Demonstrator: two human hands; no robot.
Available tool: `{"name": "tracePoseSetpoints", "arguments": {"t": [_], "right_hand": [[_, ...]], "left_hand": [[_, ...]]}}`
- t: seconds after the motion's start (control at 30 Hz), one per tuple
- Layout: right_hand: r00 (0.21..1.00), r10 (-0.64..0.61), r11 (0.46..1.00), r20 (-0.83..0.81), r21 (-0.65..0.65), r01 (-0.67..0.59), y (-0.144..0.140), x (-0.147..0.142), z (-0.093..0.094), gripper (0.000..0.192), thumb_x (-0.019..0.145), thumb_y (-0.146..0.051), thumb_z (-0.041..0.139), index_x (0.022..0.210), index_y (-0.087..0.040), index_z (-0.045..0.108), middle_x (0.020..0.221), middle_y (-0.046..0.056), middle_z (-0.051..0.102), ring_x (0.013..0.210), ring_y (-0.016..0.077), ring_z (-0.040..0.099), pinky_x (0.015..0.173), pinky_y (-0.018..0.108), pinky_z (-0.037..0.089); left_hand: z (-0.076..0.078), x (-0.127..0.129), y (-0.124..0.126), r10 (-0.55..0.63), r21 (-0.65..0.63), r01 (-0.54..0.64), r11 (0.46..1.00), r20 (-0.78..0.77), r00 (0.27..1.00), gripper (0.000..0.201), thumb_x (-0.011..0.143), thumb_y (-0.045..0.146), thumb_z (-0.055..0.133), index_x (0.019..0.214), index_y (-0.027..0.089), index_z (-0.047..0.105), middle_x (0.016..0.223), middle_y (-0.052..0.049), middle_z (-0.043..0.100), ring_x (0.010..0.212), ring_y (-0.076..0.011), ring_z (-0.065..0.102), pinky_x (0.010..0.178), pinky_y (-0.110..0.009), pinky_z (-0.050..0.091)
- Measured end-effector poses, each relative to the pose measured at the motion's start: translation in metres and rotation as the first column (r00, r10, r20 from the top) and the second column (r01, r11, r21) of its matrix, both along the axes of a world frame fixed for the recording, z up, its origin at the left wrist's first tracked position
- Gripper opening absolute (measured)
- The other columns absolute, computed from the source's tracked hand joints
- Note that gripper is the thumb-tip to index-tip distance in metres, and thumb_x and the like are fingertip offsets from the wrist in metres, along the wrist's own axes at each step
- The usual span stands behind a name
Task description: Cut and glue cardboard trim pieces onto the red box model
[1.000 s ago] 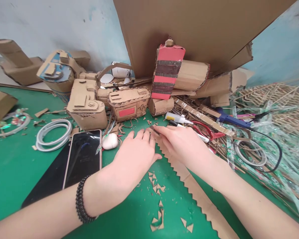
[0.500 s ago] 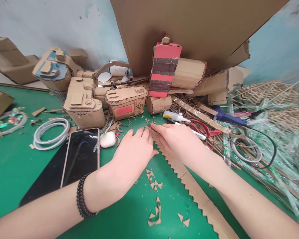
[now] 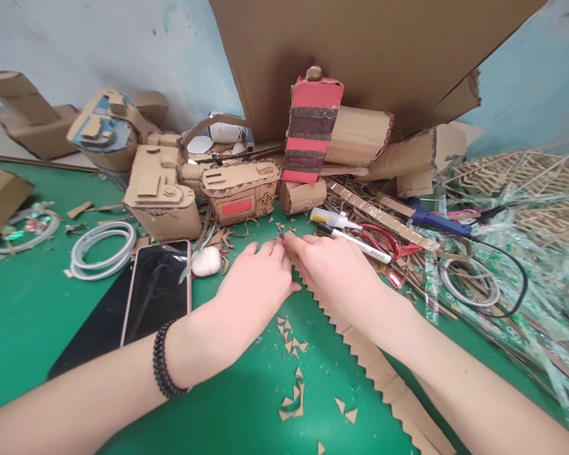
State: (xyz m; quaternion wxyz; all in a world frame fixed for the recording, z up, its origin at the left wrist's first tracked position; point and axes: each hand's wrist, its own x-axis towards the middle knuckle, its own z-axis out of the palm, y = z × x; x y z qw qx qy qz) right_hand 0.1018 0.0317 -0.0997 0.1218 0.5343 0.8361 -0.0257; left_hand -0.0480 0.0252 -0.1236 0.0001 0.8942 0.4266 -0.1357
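A long brown cardboard strip runs from the lower right up to my fingertips, its left edge cut into zigzag teeth. My left hand is at the strip's far end, fingers bent together against its left side and thumb sticking out. From the right, my right hand lies over the strip and pinches the same end with thumb and forefinger. The fingers hide that tip, so I cannot make out any small tool there. Small triangular cardboard scraps lie on the green table below my hands.
Cardboard models stand along the back, one red-striped piece among them. To the left lie a phone, a white earbud case and white rings. A marker, a blue glue gun and plastic litter crowd the right.
Both hands stay at the strip's far end, with slight shifts of the fingers. The view has moved a little, and more of the marker shows beside my right hand.
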Motion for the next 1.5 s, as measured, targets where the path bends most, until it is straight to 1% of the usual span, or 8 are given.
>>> {"name": "tracePoseSetpoints", "arguments": {"t": [0.13, 0.3, 0.4, 0.57, 1.0, 1.13, 1.3, 1.5], "right_hand": [[1.0, -0.007, 1.0, 0.009, -0.008, 0.007, 0.001, -0.002, 0.002, 0.033, 0.111, -0.02, 0.041, 0.137, -0.018, 0.062, 0.104, 0.012, 0.079, 0.095, 0.0336, 0.08, 0.062, 0.036, 0.044], [1.0, -0.015, 1.0, 0.018, 0.0, 0.015, 0.0, -0.003, 0.001, 0.04, 0.112, -0.023, 0.039, 0.147, -0.019, 0.056, 0.11, 0.012, 0.079, 0.095, 0.0342, 0.081, 0.063, 0.037, 0.048], [0.999, -0.023, 1.0, 0.024, 0.002, 0.023, -0.002, -0.003, 0.0, 0.041, 0.112, -0.024, 0.04, 0.149, -0.019, 0.055, 0.113, 0.012, 0.079, 0.096, 0.0339, 0.081, 0.064, 0.038, 0.049], [0.999, -0.013, 1.0, 0.041, 0.019, 0.012, -0.003, -0.003, 0.0, 0.041, 0.112, -0.023, 0.037, 0.147, -0.02, 0.058, 0.109, 0.012, 0.08, 0.093, 0.0337, 0.081, 0.061, 0.037, 0.048], [0.999, -0.007, 0.999, 0.054, 0.043, 0.004, -0.008, -0.001, -0.003, 0.044, 0.112, -0.026, 0.04, 0.154, -0.02, 0.053, 0.113, 0.015, 0.08, 0.093, 0.0325, 0.082, 0.062, 0.036, 0.052], [0.998, -0.019, 0.999, 0.051, 0.04, 0.017, -0.009, -0.003, -0.001, 0.042, 0.113, -0.028, 0.041, 0.15, -0.017, 0.057, 0.112, 0.017, 0.08, 0.093, 0.0321, 0.082, 0.063, 0.035, 0.052], [0.997, -0.042, 0.999, 0.061, 0.036, 0.039, -0.012, -0.006, 0.001, 0.045, 0.112, -0.027, 0.042, 0.155, -0.017, 0.053, 0.115, 0.018, 0.08, 0.095, 0.0321, 0.082, 0.064, 0.034, 0.054], [0.997, -0.043, 0.998, 0.067, 0.038, 0.04, -0.013, -0.006, 0.001, 0.047, 0.112, -0.027, 0.042, 0.158, -0.017, 0.051, 0.115, 0.017, 0.081, 0.096, 0.0321, 0.082, 0.064, 0.035, 0.054]], "left_hand": [[-0.001, 0.0, -0.001, -0.009, 0.017, 0.009, 1.0, -0.003, 1.0, 0.063, 0.108, 0.045, 0.057, 0.152, 0.0, 0.056, 0.149, -0.028, 0.063, 0.139, -0.0373, 0.062, 0.112, -0.048, 0.05], [-0.001, 0.0, -0.001, -0.008, 0.001, 0.008, 1.0, 0.013, 1.0, 0.063, 0.108, 0.044, 0.058, 0.151, -0.002, 0.056, 0.148, -0.029, 0.063, 0.139, -0.0384, 0.061, 0.113, -0.05, 0.049], [0.0, 0.001, -0.001, -0.003, -0.012, 0.003, 1.0, 0.02, 1.0, 0.063, 0.108, 0.043, 0.057, 0.152, -0.002, 0.055, 0.149, -0.029, 0.062, 0.139, -0.0384, 0.061, 0.113, -0.05, 0.05], [-0.001, 0.003, -0.005, 0.025, 0.023, -0.026, 0.999, 0.033, 0.999, 0.06, 0.108, 0.035, 0.059, 0.153, -0.004, 0.053, 0.15, -0.032, 0.061, 0.139, -0.0383, 0.063, 0.111, -0.047, 0.051], [-0.007, 0.009, -0.013, 0.033, 0.023, -0.033, 0.999, 0.003, 0.999, 0.054, 0.109, 0.02, 0.052, 0.159, -0.002, 0.047, 0.158, -0.032, 0.053, 0.145, -0.0392, 0.058, 0.112, -0.049, 0.052], [-0.006, 0.012, -0.015, 0.03, 0.034, -0.029, 0.999, -0.016, 0.999, 0.053, 0.109, 0.016, 0.048, 0.158, -0.003, 0.048, 0.156, -0.033, 0.054, 0.145, -0.0404, 0.057, 0.108, -0.05, 0.053], [-0.009, 0.011, -0.016, 0.024, 0.08, -0.024, 0.997, 0.0, 1.0, 0.052, 0.106, 0.011, 0.047, 0.156, -0.005, 0.05, 0.154, -0.035, 0.056, 0.136, -0.0395, 0.063, 0.101, -0.049, 0.055], [-0.012, 0.011, -0.018, 0.028, 0.101, -0.026, 0.995, -0.016, 0.999, 0.054, 0.104, 0.007, 0.046, 0.157, -0.003, 0.049, 0.155, -0.033, 0.055, 0.139, -0.0398, 0.061, 0.101, -0.049, 0.054]]}}
